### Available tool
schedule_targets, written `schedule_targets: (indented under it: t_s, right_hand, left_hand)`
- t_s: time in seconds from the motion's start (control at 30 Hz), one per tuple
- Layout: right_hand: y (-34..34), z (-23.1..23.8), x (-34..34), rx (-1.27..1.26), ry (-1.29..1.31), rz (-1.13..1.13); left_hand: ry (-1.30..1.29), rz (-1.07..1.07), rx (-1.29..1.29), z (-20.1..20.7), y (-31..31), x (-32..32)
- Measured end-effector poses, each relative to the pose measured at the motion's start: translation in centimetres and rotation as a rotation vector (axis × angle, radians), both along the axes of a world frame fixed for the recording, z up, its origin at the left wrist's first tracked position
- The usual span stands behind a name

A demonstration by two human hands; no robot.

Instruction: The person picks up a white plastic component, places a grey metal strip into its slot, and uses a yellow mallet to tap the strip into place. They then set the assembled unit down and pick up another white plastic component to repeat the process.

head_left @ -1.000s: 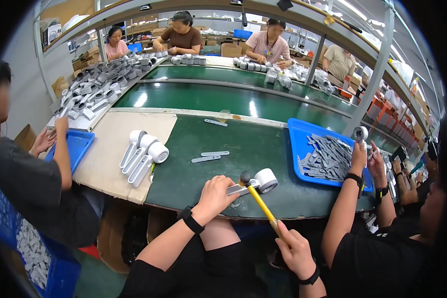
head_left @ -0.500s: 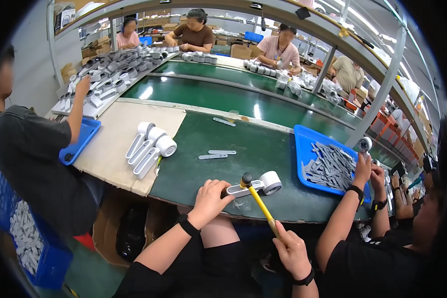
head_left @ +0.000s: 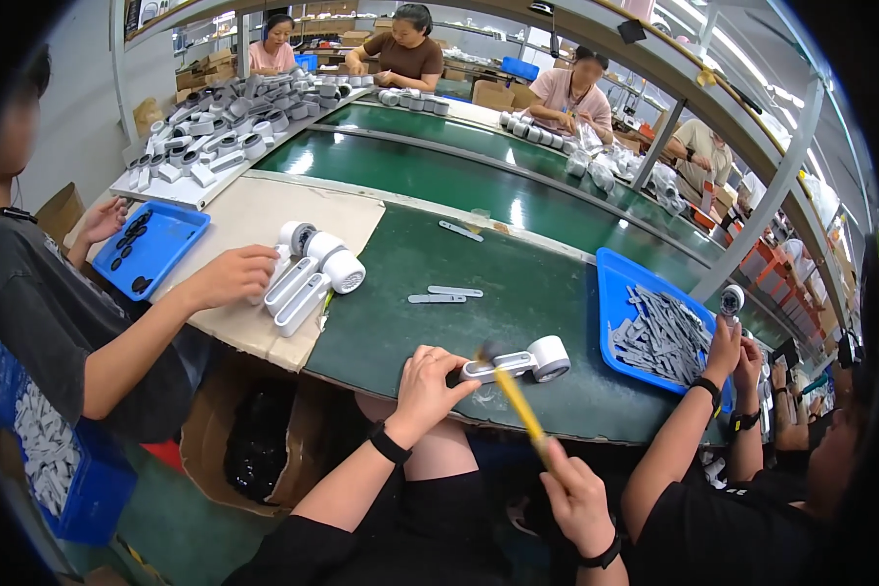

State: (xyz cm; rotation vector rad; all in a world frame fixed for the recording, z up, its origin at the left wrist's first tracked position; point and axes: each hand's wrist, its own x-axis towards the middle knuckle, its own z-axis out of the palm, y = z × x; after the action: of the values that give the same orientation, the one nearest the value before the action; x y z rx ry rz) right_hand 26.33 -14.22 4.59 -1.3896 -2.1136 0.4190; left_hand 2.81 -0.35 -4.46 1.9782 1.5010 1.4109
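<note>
My left hand [head_left: 426, 391] grips the handle end of a white and grey handheld device [head_left: 548, 358] with a round head. The device lies at the near edge of the green work surface, its round head to the right. In my right hand [head_left: 581, 496] is a hammer [head_left: 521, 404] with a yellow handle. The hammer's dark head is blurred and sits at the device's handle, just right of my left fingers; whether it touches cannot be seen. Beyond, two thin grey strips [head_left: 438, 298] lie side by side, with another strip [head_left: 460, 230] farther off.
Several similar devices [head_left: 340, 267] stand to the left, with a co-worker's hand [head_left: 236, 276] at them. At right is a blue tray [head_left: 606, 293] of grey strips, close to another co-worker's arms [head_left: 698, 410]. A blue tray [head_left: 181, 256] holds black pieces. A green conveyor [head_left: 400, 181] runs behind.
My hammer is now blurred by motion over the device, which my left hand still holds. The left co-worker's arm has come down from the pile to the standing devices. The whole view has shifted slightly.
</note>
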Motion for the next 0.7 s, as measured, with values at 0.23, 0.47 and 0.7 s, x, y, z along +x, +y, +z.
schedule_targets:
  t_s: [0.23,0.47,0.7]
  right_hand:
    - [-0.1,-0.1,-0.6,0.103,0.113,-0.003]
    - [0.0,-0.1,-1.2,0.047,-0.002,0.008]
    - [0.1,-0.1,-0.8,0.024,-0.060,0.027]
  left_hand:
    - [-0.010,-0.003,0.029,0.0,-0.1,-0.1]
    - [-0.018,0.027,0.010,-0.2,-0.3,-0.5]
    - [-0.001,0.019,-0.011,0.3,-0.1,-0.2]
